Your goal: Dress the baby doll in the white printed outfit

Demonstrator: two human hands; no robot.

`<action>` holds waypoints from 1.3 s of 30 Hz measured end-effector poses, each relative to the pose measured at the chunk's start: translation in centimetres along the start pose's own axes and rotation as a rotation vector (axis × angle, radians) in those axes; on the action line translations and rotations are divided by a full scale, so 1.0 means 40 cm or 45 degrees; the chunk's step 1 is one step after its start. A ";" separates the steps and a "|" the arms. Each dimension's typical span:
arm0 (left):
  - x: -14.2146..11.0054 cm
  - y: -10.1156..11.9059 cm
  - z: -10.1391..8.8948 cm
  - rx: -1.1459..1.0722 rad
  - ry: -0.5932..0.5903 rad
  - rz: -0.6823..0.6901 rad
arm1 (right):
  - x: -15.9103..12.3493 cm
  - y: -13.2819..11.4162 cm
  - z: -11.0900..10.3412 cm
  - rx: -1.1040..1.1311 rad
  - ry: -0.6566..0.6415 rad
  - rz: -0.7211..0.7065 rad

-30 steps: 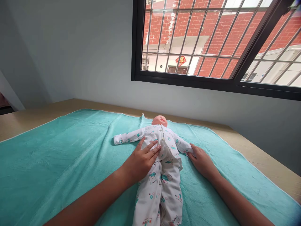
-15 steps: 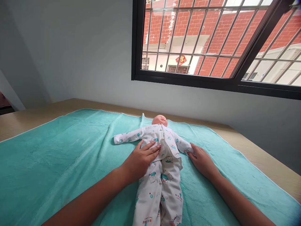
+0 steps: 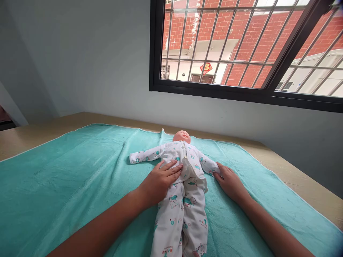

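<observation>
A baby doll (image 3: pixel 182 136) lies face up, its head toward the wall. It wears a white printed jacket (image 3: pixel 171 151) and matching trousers (image 3: pixel 171 221). My left hand (image 3: pixel 160 180) rests flat across the jacket's lower front, fingers extended and a little apart. At the end of the jacket's right-side sleeve (image 3: pixel 208 165), my right hand (image 3: pixel 229 182) has its thumb and fingers closed around the cuff. The opposite sleeve (image 3: pixel 144 156) stretches out to the left on the cloth. The doll's feet are cut off by the bottom edge of the view.
Beneath the doll a turquoise blanket (image 3: pixel 80 178) with a white edge covers most of a wooden table (image 3: pixel 270 157). Behind stands a grey wall (image 3: pixel 102 64) with a dark-framed, barred window (image 3: pixel 214 87). Small creases run through the blanket left of the doll.
</observation>
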State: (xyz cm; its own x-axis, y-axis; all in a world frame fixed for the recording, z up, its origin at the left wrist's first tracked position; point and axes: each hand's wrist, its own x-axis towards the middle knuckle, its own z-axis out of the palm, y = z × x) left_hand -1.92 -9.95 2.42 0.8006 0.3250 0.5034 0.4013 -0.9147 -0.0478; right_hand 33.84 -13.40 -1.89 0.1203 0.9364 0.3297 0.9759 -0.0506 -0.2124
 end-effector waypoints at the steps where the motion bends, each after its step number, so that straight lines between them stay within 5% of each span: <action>1: 0.000 0.000 -0.001 0.000 -0.001 -0.001 | 0.000 0.000 0.000 0.001 0.004 0.004; 39: 0.001 -0.008 0.006 0.012 0.065 0.070 | 0.001 -0.003 -0.002 0.039 -0.039 0.033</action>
State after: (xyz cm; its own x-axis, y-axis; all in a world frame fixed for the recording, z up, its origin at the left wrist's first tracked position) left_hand -1.91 -9.57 2.27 0.7978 0.2614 0.5433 0.3617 -0.9285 -0.0844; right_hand 33.74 -13.37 -1.77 0.1391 0.9451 0.2956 0.9665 -0.0646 -0.2484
